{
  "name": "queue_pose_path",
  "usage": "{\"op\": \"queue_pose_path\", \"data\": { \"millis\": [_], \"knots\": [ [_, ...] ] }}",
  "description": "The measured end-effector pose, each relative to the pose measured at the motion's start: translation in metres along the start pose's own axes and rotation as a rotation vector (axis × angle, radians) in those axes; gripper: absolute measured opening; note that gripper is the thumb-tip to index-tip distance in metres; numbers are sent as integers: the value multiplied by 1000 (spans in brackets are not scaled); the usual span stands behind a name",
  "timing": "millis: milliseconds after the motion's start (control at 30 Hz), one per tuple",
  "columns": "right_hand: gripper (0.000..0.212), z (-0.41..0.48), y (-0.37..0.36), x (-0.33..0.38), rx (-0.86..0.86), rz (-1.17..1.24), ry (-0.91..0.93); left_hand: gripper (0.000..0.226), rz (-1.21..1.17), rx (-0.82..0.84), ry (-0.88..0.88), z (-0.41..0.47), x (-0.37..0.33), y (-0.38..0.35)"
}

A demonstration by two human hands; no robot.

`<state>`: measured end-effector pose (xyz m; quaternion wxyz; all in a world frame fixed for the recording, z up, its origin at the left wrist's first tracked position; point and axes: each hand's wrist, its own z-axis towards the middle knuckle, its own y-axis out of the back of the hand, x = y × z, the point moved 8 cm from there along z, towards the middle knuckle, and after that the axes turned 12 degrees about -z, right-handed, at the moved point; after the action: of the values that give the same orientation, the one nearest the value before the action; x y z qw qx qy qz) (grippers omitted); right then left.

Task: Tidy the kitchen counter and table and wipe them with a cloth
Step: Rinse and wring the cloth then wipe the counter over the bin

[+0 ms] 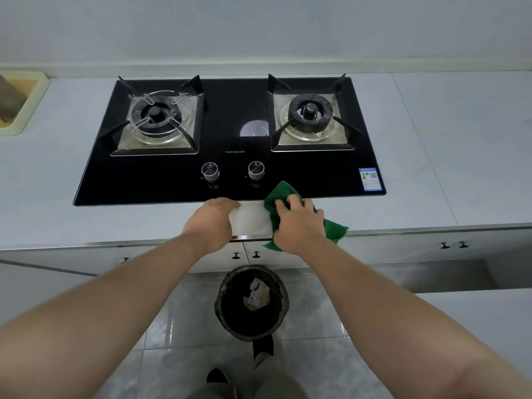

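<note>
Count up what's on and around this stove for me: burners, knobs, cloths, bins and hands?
Burners: 2
Knobs: 2
Green cloth: 1
Waste bin: 1
Hands: 2, left hand, right hand
Total: 8

Dim, cool, even light. Round white glare mid-frame on the black hob [230, 110]. Faint soft shadows. Wide-angle bowing at edges; lower corners blurred.
</note>
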<state>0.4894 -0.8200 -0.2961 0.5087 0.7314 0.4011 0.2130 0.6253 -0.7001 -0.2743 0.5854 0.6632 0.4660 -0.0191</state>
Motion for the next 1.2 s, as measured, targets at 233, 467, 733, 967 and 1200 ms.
{"op": "queue_pose_path", "data": {
  "millis": [233, 467, 733, 967, 1200],
  "knots": [
    [52, -19, 11, 44, 55, 13, 353, 68, 9, -7, 6, 2, -2, 3],
    [67, 6, 24, 24, -26, 128, 29, 74, -34, 28, 14, -5, 7, 10],
    [51, -14, 5, 92, -16, 43, 274, 77, 24, 70, -25, -26, 32, 13],
    [59, -70, -29, 99, 138, 105, 241, 79, 52, 187, -153, -48, 56, 3],
    [56, -37, 23, 50, -214, 222, -223, 72, 247, 298, -364, -51, 58, 2]
  ]
}}
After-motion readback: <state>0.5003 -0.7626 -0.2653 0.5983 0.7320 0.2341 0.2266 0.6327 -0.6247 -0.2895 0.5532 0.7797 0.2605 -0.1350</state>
